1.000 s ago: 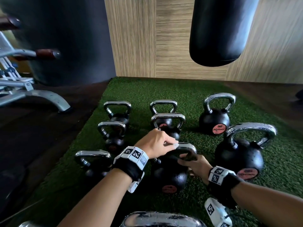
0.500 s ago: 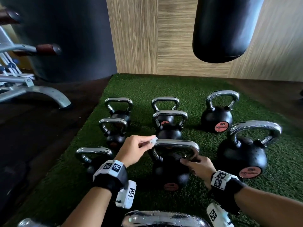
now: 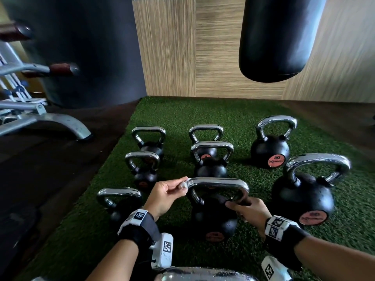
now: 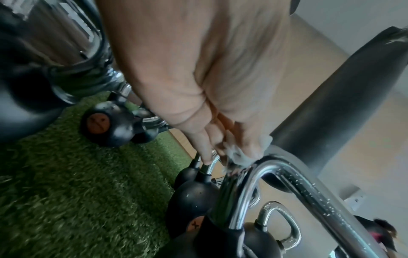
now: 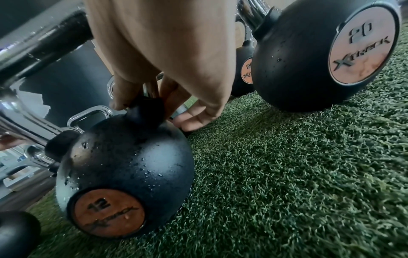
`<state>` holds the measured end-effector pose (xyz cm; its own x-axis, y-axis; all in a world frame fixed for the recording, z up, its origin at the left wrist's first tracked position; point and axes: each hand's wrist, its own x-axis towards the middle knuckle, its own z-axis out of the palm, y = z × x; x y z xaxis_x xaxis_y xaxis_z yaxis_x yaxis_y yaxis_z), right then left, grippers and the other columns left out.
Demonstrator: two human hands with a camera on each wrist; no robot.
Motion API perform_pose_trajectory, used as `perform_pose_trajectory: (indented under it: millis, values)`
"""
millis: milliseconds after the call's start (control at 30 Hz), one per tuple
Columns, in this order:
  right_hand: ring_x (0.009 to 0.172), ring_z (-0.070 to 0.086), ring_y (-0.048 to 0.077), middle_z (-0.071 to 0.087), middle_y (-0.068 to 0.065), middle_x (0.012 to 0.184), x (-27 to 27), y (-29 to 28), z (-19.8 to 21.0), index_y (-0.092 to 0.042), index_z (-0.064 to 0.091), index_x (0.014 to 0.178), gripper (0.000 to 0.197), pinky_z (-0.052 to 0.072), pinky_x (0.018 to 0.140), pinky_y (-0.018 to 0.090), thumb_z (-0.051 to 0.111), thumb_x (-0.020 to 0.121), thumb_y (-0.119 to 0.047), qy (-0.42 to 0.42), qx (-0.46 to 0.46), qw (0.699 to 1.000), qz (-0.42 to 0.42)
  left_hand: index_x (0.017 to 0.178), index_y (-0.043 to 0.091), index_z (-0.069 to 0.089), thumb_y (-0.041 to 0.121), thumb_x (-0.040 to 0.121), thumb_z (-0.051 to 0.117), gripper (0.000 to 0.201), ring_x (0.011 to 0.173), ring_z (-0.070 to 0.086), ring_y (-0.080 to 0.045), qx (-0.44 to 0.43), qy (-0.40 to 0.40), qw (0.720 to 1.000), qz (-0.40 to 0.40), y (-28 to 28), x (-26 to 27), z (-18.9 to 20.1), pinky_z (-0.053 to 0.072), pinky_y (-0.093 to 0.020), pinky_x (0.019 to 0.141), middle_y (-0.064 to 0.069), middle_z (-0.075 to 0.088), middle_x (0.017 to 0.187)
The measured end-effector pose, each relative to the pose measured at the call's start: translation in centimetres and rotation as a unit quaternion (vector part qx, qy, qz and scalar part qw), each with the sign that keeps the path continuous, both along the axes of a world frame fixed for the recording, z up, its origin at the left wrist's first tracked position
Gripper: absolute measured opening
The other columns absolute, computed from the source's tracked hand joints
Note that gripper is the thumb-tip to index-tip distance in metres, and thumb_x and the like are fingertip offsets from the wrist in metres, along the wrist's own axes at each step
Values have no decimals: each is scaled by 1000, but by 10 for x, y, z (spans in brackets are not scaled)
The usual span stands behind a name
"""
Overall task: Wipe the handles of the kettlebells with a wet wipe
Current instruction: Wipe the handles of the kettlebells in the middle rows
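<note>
Several black kettlebells with chrome handles stand on a green turf mat (image 3: pixel 233 118). The nearest middle one, the 12 kettlebell (image 3: pixel 214 220) (image 5: pixel 123 174), has a wide chrome handle (image 3: pixel 219 182) (image 4: pixel 276 176). My left hand (image 3: pixel 168 192) (image 4: pixel 220 136) pinches a small wet wipe (image 3: pixel 183 185) (image 4: pixel 240 157) against the handle's left corner. My right hand (image 3: pixel 246 209) (image 5: pixel 159 97) grips the base of the handle's right leg, where it joins the ball.
A 20 kettlebell (image 3: pixel 304 195) (image 5: pixel 320 52) stands close on the right, smaller ones (image 3: pixel 119 201) on the left and behind. A black punching bag (image 3: pixel 276 37) hangs above the far mat. A bench frame (image 3: pixel 40 118) is at left. Another chrome handle (image 3: pixel 203 275) lies at the bottom edge.
My left hand has slid the wipe leftward along the handle's top bar, from near the middle to the left corner. The right hand kept its hold on the right leg.
</note>
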<state>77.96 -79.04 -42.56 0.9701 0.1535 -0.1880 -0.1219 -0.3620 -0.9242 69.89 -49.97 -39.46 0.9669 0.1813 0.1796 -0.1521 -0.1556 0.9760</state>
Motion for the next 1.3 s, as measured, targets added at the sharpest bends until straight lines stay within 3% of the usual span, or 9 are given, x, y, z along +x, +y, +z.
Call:
perform_pose_trajectory:
  millis: [267, 367, 467, 600, 833, 900, 1033, 1133, 1300]
  values:
    - [54, 59, 12, 68, -4, 58, 2, -1, 8, -17, 78, 70, 36, 46, 58, 30, 94, 59, -46, 9, -23, 1000, 3, 77, 26, 79, 1, 90, 76, 28, 76, 61, 3, 71, 66, 995, -5, -17, -6, -39, 50, -17, 76, 14, 71, 78]
    - [60, 61, 18, 70, 1, 64, 4, 0, 9, -16, 78, 77, 37, 47, 61, 33, 94, 60, -44, 2, -36, 999, 10, 81, 17, 80, 6, 90, 78, 15, 76, 62, -2, 66, 68, 995, -9, -18, -3, -42, 50, -18, 77, 10, 72, 77]
    - [61, 61, 16, 75, 3, 74, 1, 1, 14, -23, 79, 93, 34, 48, 56, 30, 95, 64, -26, 19, -4, 999, 33, 81, 3, 74, 17, 93, 76, 19, 72, 62, -7, 54, 59, 996, -30, -16, -6, -40, 49, -19, 76, 4, 70, 72]
    - [69, 65, 22, 78, 14, 86, 3, -3, 27, -14, 78, 101, 48, 51, 58, 30, 84, 62, 13, 47, -20, 995, 85, 71, 20, 76, 25, 96, 73, 25, 70, 62, -8, 68, 45, 996, -39, -16, -5, -37, 49, -20, 77, 1, 69, 68]
    - [42, 47, -3, 52, -14, 39, -9, -21, 38, -41, 67, 45, 43, 37, 43, 16, 74, 66, -4, -46, -244, 953, 171, 77, 6, 73, 34, 93, 75, 32, 64, 51, -3, 213, 54, 976, 3, -21, 50, -28, 39, -29, 64, -4, 68, 65]
    - [41, 50, -9, 56, -21, 41, -14, -17, 42, -47, 73, 56, 42, 36, 43, 10, 72, 71, -7, -52, -244, 939, 236, 78, 7, 74, 31, 92, 77, 28, 67, 51, -3, 282, 68, 957, -22, -30, 72, -14, 37, -29, 63, -10, 71, 70]
    - [44, 52, -11, 63, -22, 53, -16, -1, 44, -19, 82, 97, 26, 37, 45, 8, 69, 78, -6, -51, -242, 920, 305, 58, 10, 47, 26, 87, 75, 43, 56, 43, -14, 403, 86, 910, -51, -56, 99, 17, 29, -33, 57, -6, 44, 57]
    - [61, 59, -10, 76, -12, 83, -8, 6, 46, -25, 82, 97, 27, 46, 57, 9, 68, 83, -8, -37, -215, 930, 295, 56, 13, 45, 10, 89, 61, 37, 56, 39, -14, 353, 128, 922, -97, -67, 105, 22, 30, -32, 62, 3, 45, 54]
    - [91, 67, 15, 68, -4, 94, 16, 22, 26, -27, 70, 101, 29, 49, 72, 23, 82, 77, -36, -56, -158, 984, 61, 122, -17, 63, -2, 100, 59, 27, 101, 58, -23, 162, 163, 961, -155, -59, 97, 7, 47, -38, 99, -27, 70, 114]
